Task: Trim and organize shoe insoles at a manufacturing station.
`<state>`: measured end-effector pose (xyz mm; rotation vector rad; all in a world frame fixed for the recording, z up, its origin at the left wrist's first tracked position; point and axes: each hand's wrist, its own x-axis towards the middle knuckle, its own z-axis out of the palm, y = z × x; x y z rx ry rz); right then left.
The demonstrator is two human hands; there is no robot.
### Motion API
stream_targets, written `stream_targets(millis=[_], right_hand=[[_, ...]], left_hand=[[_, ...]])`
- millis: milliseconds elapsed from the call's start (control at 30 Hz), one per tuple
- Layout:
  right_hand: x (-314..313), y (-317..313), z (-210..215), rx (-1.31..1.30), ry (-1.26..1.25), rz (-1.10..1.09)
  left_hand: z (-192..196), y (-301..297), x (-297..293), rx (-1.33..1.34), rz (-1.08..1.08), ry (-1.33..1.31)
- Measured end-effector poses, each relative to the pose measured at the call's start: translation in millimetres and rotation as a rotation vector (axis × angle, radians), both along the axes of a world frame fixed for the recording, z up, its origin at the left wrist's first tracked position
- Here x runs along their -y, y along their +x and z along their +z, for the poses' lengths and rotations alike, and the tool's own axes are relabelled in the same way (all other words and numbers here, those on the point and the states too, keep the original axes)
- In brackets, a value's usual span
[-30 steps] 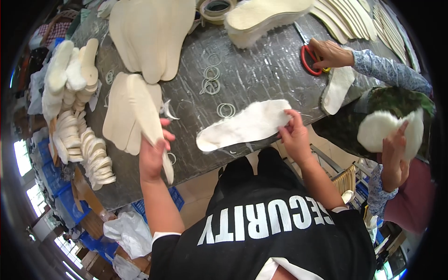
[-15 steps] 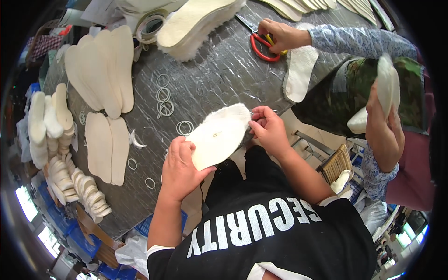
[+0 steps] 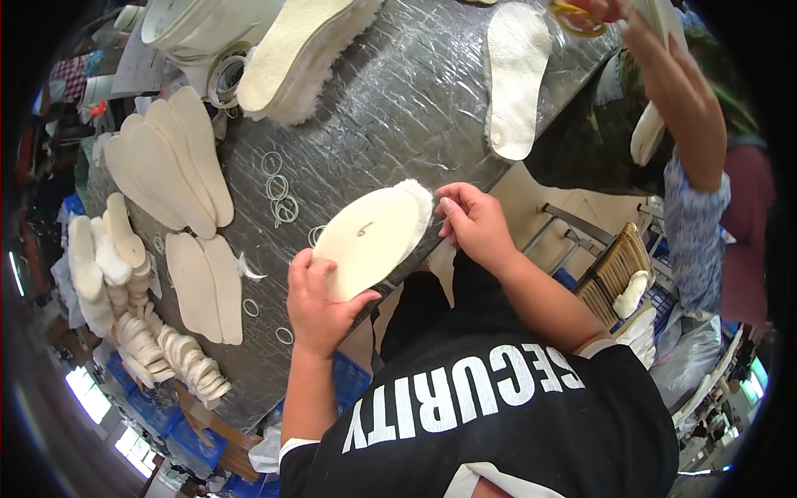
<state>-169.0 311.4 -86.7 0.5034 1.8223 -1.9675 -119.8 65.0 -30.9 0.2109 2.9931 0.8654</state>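
My left hand (image 3: pixel 320 303) grips the near end of a cream insole (image 3: pixel 369 245), with thumb and fingers on its edges. A white fleecy rim (image 3: pixel 423 207) sticks out past the insole's far right end. Close beside that end is my right hand (image 3: pixel 475 226), its thumb and forefinger pinched together; anything between them is too small to make out. A small dark mark shows on the middle of the insole. Both hands are over the table's near edge.
A dark, plastic-covered table (image 3: pixel 398 108) carries a thick insole stack (image 3: pixel 295 62), a single insole (image 3: pixel 519 83), fanned insoles (image 3: pixel 178 162) and elastic rings (image 3: pixel 278 199). Bundled insoles (image 3: pixel 154 340) line the left edge. At right, a co-worker's hand (image 3: pixel 685 100) is near red-and-yellow scissors (image 3: pixel 585 15).
The insole in my left hand has tilted, and its fleecy rim shows more beyond the cream layer. The co-worker's scissors have moved up and right, off the table. My view has shifted.
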Motion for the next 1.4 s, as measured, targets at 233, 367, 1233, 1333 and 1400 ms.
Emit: stream_targets(millis=[233, 367, 1233, 1333, 1400], right_hand=[[7.9, 3.9, 2.0, 0.117, -0.349, 0.028], [14.0, 10.0, 4.1, 0.048, -0.297, 0.026], [5.0, -25.2, 8.9, -0.003, 0.032, 0.019], [3.0, -25.9, 11.9, -0.026, -0.007, 0.017], [9.2, -30.1, 9.8, -0.047, -0.039, 0.022]], left_hand=[[5.7, -2.4, -11.3, 0.031, -0.116, -0.056], [2.9, 5.9, -7.4, 0.056, -0.133, -0.180], [-7.8, 1.3, 39.6, 0.481, 0.236, 0.198], [-9.4, 5.4, 45.8, 0.487, 0.260, 0.451], [-13.2, 4.6, 53.0, 0.431, 0.332, 0.504]])
